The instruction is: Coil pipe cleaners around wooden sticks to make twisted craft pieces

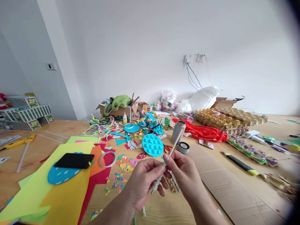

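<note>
In the head view my hands meet above the table. My left hand (146, 175) is closed, with thumb and fingers pinching a pale knotted yarn cord (155, 184) whose end hangs below the fingers. My right hand (181, 165) is closed around a thin wooden stick (176, 142), which slants up from beside its thumb. Braided cords (172, 184) in tan and grey show under the right hand; whether they are held or lie on the table I cannot tell. Fingers hide where the stick meets the yarn.
Ahead stand an open metal flask (178, 131), its lid (183, 147) and a blue disc (152, 145). Coloured paper (70, 193) and a black phone-like slab (73, 160) lie left. On the right are cardboard (229, 184), a utility knife (240, 163) and egg trays (225, 117).
</note>
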Motion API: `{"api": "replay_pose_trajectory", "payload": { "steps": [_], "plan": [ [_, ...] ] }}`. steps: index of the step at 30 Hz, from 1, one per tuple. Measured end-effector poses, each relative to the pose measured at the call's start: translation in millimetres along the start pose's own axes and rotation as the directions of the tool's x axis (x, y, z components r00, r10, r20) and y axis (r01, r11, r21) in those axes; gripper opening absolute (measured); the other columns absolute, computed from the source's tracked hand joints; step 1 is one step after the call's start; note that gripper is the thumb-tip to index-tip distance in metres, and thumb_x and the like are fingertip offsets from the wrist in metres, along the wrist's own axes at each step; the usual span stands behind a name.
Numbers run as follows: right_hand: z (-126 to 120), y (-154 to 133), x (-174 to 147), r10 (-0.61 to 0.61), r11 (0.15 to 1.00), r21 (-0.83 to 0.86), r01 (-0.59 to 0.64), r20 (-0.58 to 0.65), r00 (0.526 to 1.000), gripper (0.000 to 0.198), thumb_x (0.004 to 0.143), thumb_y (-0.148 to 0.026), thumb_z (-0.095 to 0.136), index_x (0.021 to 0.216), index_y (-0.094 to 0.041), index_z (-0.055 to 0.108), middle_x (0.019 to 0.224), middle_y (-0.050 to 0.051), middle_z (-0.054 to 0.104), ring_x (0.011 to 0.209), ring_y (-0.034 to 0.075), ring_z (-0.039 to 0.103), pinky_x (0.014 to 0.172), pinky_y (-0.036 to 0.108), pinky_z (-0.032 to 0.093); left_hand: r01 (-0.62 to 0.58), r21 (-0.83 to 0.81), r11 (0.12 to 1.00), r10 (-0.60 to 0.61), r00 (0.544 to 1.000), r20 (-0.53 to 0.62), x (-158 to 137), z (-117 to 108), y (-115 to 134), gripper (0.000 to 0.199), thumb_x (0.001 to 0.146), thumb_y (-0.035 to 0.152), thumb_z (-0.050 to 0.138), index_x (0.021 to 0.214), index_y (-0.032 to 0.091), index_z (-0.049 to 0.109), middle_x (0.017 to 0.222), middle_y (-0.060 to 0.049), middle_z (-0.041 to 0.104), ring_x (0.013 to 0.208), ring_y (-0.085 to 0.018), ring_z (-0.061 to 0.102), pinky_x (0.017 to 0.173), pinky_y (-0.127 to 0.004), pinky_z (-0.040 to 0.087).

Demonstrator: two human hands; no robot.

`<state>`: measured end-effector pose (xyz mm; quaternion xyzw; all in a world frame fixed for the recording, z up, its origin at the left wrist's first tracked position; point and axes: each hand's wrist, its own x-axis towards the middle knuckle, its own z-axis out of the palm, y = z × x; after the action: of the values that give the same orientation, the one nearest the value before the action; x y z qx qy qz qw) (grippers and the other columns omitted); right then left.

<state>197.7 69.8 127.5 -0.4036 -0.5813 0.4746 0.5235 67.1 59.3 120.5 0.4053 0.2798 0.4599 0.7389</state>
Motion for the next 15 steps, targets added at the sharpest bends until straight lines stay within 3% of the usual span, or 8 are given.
{"api": "replay_pose_trajectory", "payload": {
  "steps": [5,9,15],
  "plan": [
    [0.2,-2.8,-0.6,-0.024,0.999,-0.031,0.026,0.064,0.998,0.035,0.081,-0.045,0.055,0.062,-0.018,0.046,0.053,-0.003,0.049,0.050,0.011,0.047,0.050,0.023,0.039,-0.025,0.004,1.000,0.025,0.994,-0.106,0.8,1.5,-0.8,0.021,0.069,0.030,0.068,0.067,0.011,0.058,0.060,-0.001,0.059,0.039,-0.006,0.046,0.034,-0.017,0.036],
    [-1.6,-0.7,-0.5,-0.019,0.999,-0.024,0.021,0.097,0.995,0.034,0.082,-0.046,0.054,0.065,-0.017,0.048,0.055,-0.002,0.051,0.052,0.012,0.050,0.052,0.024,0.041,-0.023,-0.020,1.000,0.021,0.994,-0.105,2.4,0.4,-2.9,0.021,0.069,0.030,0.067,0.066,0.012,0.058,0.059,-0.001,0.059,0.038,-0.006,0.046,0.031,-0.017,0.035],
    [0.2,7.9,-2.3,-0.063,0.978,-0.201,0.059,-0.014,0.998,0.033,0.083,-0.046,0.053,0.064,-0.019,0.047,0.052,-0.002,0.053,0.049,0.012,0.051,0.047,0.022,0.040,-0.005,-0.055,0.998,0.000,0.997,-0.078,3.6,-1.9,-7.4,0.022,0.070,0.029,0.066,0.063,0.011,0.057,0.057,-0.001,0.057,0.036,-0.005,0.044,0.030,-0.015,0.034]
  ]
}}
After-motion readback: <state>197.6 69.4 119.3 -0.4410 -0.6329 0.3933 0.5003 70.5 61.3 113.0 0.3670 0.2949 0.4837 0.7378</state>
